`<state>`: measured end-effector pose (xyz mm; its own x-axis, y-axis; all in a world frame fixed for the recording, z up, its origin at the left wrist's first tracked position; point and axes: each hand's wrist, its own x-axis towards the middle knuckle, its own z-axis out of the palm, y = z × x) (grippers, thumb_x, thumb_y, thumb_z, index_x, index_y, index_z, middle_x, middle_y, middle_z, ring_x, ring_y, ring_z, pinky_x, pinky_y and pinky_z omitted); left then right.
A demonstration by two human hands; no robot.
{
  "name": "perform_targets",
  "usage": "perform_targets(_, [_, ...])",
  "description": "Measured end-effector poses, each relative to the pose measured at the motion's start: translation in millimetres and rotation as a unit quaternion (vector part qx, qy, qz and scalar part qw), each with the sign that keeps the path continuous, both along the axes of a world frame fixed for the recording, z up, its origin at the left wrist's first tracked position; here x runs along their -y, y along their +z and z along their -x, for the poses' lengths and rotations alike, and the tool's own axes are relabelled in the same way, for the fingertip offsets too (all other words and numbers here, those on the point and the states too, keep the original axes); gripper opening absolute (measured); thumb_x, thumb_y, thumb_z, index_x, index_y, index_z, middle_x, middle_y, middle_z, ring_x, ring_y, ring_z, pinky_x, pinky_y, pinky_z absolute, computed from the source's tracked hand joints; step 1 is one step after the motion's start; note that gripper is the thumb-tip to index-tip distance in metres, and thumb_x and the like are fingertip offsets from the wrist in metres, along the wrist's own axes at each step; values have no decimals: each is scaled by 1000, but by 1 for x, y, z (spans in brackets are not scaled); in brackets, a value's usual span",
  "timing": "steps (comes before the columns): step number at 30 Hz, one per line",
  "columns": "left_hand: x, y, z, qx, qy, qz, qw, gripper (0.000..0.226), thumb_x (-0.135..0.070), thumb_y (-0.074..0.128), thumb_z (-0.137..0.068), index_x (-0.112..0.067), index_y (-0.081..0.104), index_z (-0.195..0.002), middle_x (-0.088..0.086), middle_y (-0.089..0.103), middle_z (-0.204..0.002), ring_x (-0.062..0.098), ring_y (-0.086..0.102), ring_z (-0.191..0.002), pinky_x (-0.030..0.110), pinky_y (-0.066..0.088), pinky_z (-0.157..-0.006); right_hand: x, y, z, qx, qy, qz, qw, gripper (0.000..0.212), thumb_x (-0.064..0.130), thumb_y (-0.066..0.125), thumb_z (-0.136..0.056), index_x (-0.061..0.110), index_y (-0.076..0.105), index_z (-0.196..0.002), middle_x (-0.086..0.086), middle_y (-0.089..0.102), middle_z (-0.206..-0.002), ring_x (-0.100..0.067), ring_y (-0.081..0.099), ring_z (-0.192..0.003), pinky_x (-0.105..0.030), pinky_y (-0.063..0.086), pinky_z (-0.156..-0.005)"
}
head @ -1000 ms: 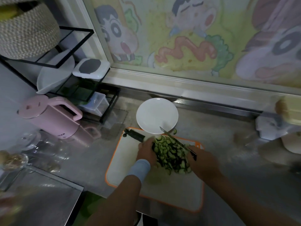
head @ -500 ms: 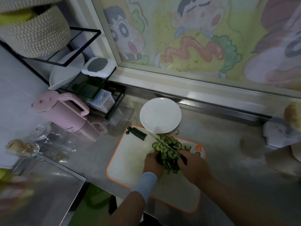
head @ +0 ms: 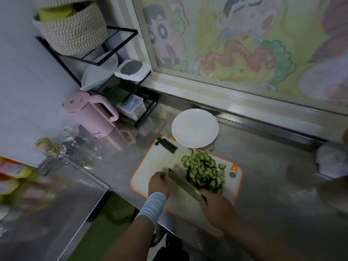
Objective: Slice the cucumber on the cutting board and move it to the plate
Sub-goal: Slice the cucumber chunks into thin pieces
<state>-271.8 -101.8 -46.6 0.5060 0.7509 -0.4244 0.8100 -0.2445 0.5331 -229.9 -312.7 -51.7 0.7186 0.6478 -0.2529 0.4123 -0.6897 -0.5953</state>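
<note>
Knife (head: 181, 182) swung left of our sliced cucumber (head: 204, 170); right hand (head: 216, 208) grips it, left hand (head: 159, 183) curled empty; plate (head: 194, 127) unfilled.

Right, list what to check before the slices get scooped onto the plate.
1. Cucumber slices gathered in one pile on the cutting board: ok.
2. Plate bare and at the board's far edge: ok.
3. Right hand grips the knife: ok.
4. Left hand away from the blade: not ok, it sits right beside the tip; contact cannot be told.
5. Every slice on the board: not ok, a stray slice lies on the counter by the plate.
6. Dark piece at the board's far left corner needs cutting: cannot tell.
</note>
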Motion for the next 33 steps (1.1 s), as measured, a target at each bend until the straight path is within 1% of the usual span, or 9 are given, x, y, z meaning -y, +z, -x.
perform_targets(3, [0, 5, -1, -9, -15, -36, 999, 30, -10, 44, -91, -12, 60, -116, 9, 60, -120, 27, 57, -108, 29, 42, -90, 4, -2, -6, 41, -45, 11, 998, 24, 35, 36, -99, 28, 53, -115, -3, 66, -85, -25, 61, -75, -32, 36, -55])
perform_targets(5, [-4, 6, -4, -5, -50, -46, 998, 30, -10, 44, -90, -13, 59, -116, 9, 59, -120, 26, 56, -108, 30, 42, -92, 1, 3, -10, 48, -49, 19, 997, 25, 34, 36, -99, 28, 53, -116, -1, 66, -85, -23, 60, -74, -32, 37, -54])
perform_targets(14, [-50, 13, -43, 1, -193, -107, 975, 38, -8, 42, -90, -18, 54, -125, 4, 53, -127, 22, 49, -116, 31, 39, -100, -62, 18, -30, 18, -123, -22, 992, 23, 38, 35, -97, 24, 53, -95, -1, 62, -79, -23, 56, -70, -40, 50, -60])
perform_targets(17, [-71, 11, -65, -15, -261, -112, 959, 57, 3, 45, -84, -24, 48, -134, 1, 44, -140, 18, 40, -129, 29, 31, -108, -80, 20, -43, 15, -139, -18, 990, 22, 33, 38, -99, 19, 55, -96, -3, 61, -79, -23, 56, -70, -37, 46, -58])
perform_targets(20, [-89, 5, -90, -23, -380, -136, 914, 68, 8, 47, -80, -24, 41, -140, -1, 35, -148, 18, 31, -136, 32, 27, -112, -92, 18, -53, 15, -142, -15, 990, 22, 33, 37, -101, 19, 52, -92, 1, 56, -71, -15, 49, -60, -31, 33, -49])
perform_targets(23, [-100, -4, -107, -11, -472, -193, 860, 57, 2, 48, -86, -17, 42, -140, 0, 34, -148, 19, 32, -135, 32, 29, -110, -101, 13, -58, 17, -158, -18, 987, 21, 31, 37, -102, 22, 51, -90, 4, 52, -68, -12, 46, -57, -28, 28, -46])
perform_targets(25, [-103, -12, -112, -12, -485, -193, 853, 47, 0, 51, -86, -16, 52, -131, 4, 45, -140, 23, 42, -127, 35, 34, -106, -104, 8, -59, 7, -171, -8, 985, 19, 30, 37, -102, 23, 49, -89, 6, 49, -68, -11, 44, -57, -28, 28, -47])
perform_targets(29, [-107, -20, -109, -70, -541, -254, 799, 29, -19, 55, -90, -21, 62, -118, 4, 58, -120, 27, 49, -113, 36, 37, -98, -106, 3, -55, 1, -181, 5, 983, 18, 32, 39, -101, 23, 48, -87, 5, 52, -69, -14, 49, -59, -33, 38, -51])
perform_targets(33, [-112, -18, -88, -100, -529, -208, 817, 38, -34, 53, -90, -19, 57, -124, 7, 54, -122, 28, 47, -114, 38, 39, -96, -113, 5, -47, 8, -186, -11, 982, 16, 30, 42, -100, 24, 46, -85, 10, 45, -67, -11, 43, -59, -23, 25, -48])
